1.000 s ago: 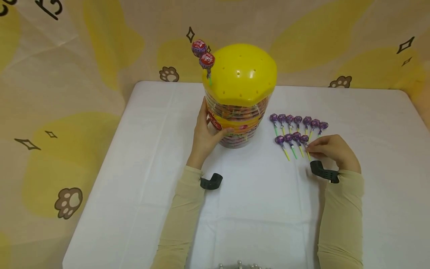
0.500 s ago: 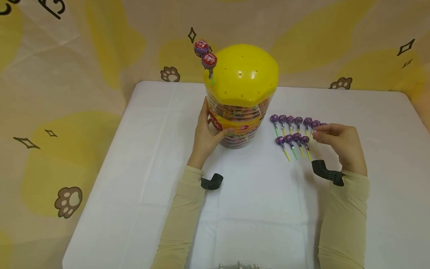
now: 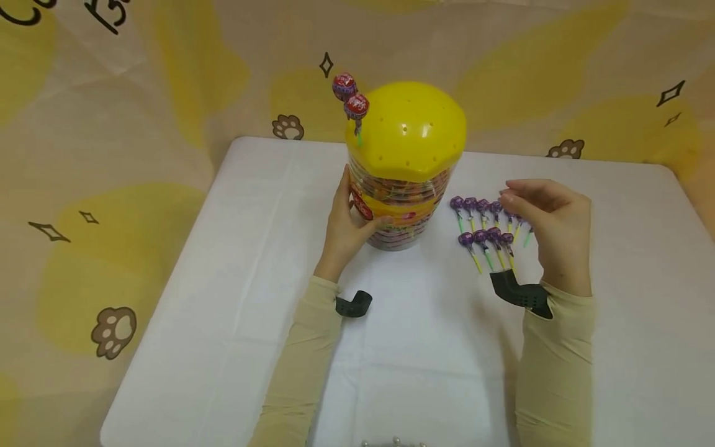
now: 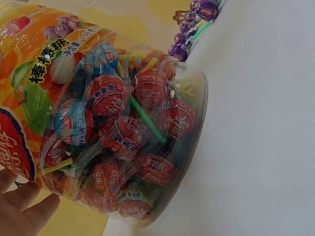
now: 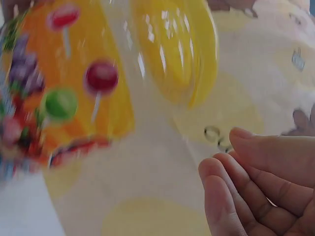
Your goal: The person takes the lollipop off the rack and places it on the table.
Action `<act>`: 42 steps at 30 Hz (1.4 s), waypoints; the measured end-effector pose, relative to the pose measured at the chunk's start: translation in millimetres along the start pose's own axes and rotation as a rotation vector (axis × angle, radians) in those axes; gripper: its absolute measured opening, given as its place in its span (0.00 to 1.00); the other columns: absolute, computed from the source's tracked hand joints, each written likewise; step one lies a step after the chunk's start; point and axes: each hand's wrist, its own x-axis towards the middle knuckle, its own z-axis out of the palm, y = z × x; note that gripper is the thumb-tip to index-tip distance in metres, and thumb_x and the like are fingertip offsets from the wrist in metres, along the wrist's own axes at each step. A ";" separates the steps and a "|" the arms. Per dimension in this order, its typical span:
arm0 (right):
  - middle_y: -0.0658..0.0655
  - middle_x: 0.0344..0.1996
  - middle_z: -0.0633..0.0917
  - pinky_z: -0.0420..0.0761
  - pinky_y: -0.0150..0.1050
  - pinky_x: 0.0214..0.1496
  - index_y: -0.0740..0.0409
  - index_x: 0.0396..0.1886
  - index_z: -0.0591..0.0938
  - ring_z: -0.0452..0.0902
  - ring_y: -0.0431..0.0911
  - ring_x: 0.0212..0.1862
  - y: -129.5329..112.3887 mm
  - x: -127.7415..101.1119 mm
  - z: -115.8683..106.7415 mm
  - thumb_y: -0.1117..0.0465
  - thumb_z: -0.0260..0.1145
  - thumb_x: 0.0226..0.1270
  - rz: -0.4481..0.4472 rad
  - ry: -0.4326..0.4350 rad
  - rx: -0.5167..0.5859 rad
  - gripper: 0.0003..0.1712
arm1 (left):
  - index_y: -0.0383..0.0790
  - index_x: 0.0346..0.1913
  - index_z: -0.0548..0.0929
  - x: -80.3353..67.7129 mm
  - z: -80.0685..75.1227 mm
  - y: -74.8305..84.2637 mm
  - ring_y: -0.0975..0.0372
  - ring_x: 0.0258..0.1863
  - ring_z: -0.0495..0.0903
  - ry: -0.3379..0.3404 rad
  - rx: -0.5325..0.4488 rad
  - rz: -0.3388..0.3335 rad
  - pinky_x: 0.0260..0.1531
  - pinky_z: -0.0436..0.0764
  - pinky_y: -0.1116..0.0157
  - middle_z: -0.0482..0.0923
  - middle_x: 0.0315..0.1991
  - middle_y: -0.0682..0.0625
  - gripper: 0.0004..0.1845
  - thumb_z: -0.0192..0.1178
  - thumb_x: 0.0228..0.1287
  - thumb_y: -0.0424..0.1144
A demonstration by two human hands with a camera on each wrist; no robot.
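A clear jar (image 3: 404, 216) with a yellow lid (image 3: 413, 133) stands near the middle of the table, full of wrapped lollipops (image 4: 108, 96). My left hand (image 3: 343, 233) grips it from the left, thumb across the front. Two red-and-purple lollipops (image 3: 356, 107) stick up at the lid's left edge. On the table right of the jar lie several purple lollipops (image 3: 480, 236) in two rows. My right hand (image 3: 558, 230) is raised over the right end of the rows and hides part of them. In the right wrist view its fingers (image 5: 219, 196) are loosely bent, holding nothing.
A white cloth covers the table (image 3: 268, 248). Behind it hangs a beige and yellow patterned backdrop (image 3: 525, 74). A black wrist mount (image 3: 519, 292) sits on the right wrist, another mount (image 3: 354, 304) on the left.
My right hand has left the end of the front row, passed over the back row, and risen toward the jar. My left hand stays on the jar.
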 end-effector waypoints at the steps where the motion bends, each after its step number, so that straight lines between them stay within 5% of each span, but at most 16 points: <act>1: 0.58 0.30 0.86 0.83 0.30 0.38 0.76 0.39 0.83 0.83 0.47 0.32 -3.7 0.3 6.6 0.72 0.73 0.51 -0.020 -0.012 0.009 0.15 | 0.45 0.76 0.40 -0.3 0.1 -0.4 0.56 0.71 0.53 0.002 0.003 -0.001 0.67 0.60 0.56 0.48 0.73 0.45 0.60 0.61 0.45 0.64; 12: 0.63 0.37 0.85 0.82 0.34 0.46 0.72 0.40 0.84 0.82 0.52 0.39 -40.2 6.5 69.9 0.72 0.72 0.52 -0.151 -0.128 0.093 0.14 | 0.44 0.75 0.41 0.3 0.8 0.0 0.57 0.70 0.54 0.007 0.012 -0.014 0.67 0.61 0.57 0.49 0.73 0.46 0.56 0.70 0.53 0.45; 25: 0.58 0.34 0.86 0.81 0.38 0.50 0.67 0.39 0.85 0.82 0.48 0.40 -59.9 16.6 127.6 0.72 0.71 0.54 -0.234 -0.223 0.018 0.11 | 0.45 0.75 0.41 0.4 -0.2 0.0 0.57 0.70 0.54 0.001 0.029 -0.011 0.66 0.62 0.55 0.50 0.73 0.46 0.55 0.68 0.55 0.47; 35: 0.63 0.37 0.85 0.83 0.39 0.47 0.75 0.42 0.81 0.82 0.46 0.39 -52.8 23.0 162.1 0.73 0.71 0.54 -0.542 -0.234 -0.075 0.15 | 0.43 0.75 0.43 0.0 1.1 -1.5 0.56 0.69 0.57 0.014 0.041 0.024 0.66 0.63 0.55 0.51 0.73 0.46 0.53 0.69 0.55 0.42; 42: 0.63 0.38 0.85 0.82 0.37 0.48 0.75 0.41 0.81 0.82 0.44 0.40 -56.6 26.5 170.8 0.71 0.72 0.54 -0.497 -0.253 -0.138 0.16 | 0.43 0.75 0.43 -1.0 0.0 -0.6 0.57 0.69 0.56 0.019 0.036 0.032 0.66 0.63 0.55 0.51 0.73 0.46 0.54 0.70 0.54 0.41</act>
